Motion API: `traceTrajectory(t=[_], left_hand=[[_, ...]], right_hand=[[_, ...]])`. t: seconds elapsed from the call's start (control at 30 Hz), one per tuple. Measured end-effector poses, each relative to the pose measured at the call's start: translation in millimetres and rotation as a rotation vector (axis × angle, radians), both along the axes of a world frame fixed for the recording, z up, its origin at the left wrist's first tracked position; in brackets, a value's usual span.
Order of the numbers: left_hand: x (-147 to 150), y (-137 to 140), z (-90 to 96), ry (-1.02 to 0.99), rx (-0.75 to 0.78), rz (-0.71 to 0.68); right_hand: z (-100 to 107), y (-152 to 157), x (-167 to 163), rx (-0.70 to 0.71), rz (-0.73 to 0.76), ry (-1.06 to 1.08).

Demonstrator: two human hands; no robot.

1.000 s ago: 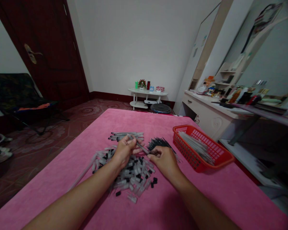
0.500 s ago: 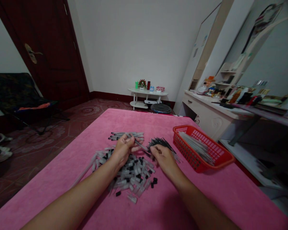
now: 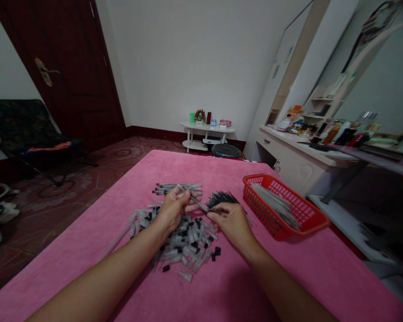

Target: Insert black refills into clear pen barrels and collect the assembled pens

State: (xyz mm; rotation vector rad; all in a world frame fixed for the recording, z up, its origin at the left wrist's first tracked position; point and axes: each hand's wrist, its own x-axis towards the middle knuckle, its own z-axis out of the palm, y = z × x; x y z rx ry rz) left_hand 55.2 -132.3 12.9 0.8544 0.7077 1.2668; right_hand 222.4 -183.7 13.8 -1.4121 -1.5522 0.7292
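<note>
Held at a slant between my hands is a pen (image 3: 198, 203) with a clear barrel. My left hand (image 3: 175, 206) is closed round its upper left part. At the lower right end, my right hand (image 3: 228, 218) pinches the pen's dark tip between thumb and fingers. Below the hands spreads a heap of clear pen caps and small black plugs (image 3: 188, 243). A bundle of dark-tipped refills (image 3: 223, 197) lies just behind my right hand. Several pens (image 3: 168, 188) rest in a row beyond my left hand.
A red plastic basket (image 3: 308, 228) with clear tubes (image 3: 277, 203) in it stands on the right of the pink-covered table (image 3: 128, 277). Past the table's right edge is a dresser (image 3: 288, 156) crowded with bottles. A low white stand (image 3: 193, 144) is against the far wall.
My right hand has shifted from beside the refills onto the pen's lower end, its fingers now pinching there. My left hand keeps its hold on the pen.
</note>
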Motion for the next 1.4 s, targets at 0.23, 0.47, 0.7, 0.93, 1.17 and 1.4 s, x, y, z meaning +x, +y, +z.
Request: traceTrajectory(t=[0.23, 0.47, 0.7, 0.93, 1.17, 1.4], left_hand=[[-5.8, 9.5, -5.4, 0.012, -0.007, 0.084], [-12.1, 14.7, -6.6, 0.063, -0.011, 0.138], [-21.2, 21.3, -0.1, 0.051, -0.029, 0.163], [-7.9, 5.6, 4.9, 0.102, 0.000, 0.037], [-19.2, 18.6, 3.3, 0.069, 0.026, 0.146], [-28.6, 31.7, 0.7, -0.030, -0.031, 0.188]], right_hand=[[2.3, 1.1, 1.7, 0.100, -0.038, -0.167], [0.5, 0.2, 3.6, -0.026, 0.034, -0.286], [0.4, -5.1, 7.0, -0.153, 0.226, -0.345], [8.0, -9.1, -0.7, -0.025, 0.047, -0.422], [26.0, -5.2, 28.2, -0.006, 0.039, -0.697], [39.3, 1.8, 58.4, -0.087, -0.191, -0.940]])
